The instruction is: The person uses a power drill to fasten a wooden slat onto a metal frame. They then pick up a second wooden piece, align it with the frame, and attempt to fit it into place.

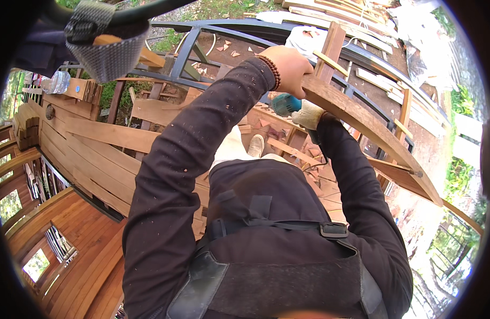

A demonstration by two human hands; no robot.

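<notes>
My left fingers [296,80] clasp a curved brown wooden board [362,113]; gloved right fingers [309,114] grip a teal power tool [285,105]. Clear plastic bottle [60,82]: contents indeterminable.

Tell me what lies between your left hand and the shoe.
In the head view, the teal power tool and, below it, small wood scraps show between the left hand and the shoe.

The tool [285,105] seems left of the plank [380,132].
</notes>
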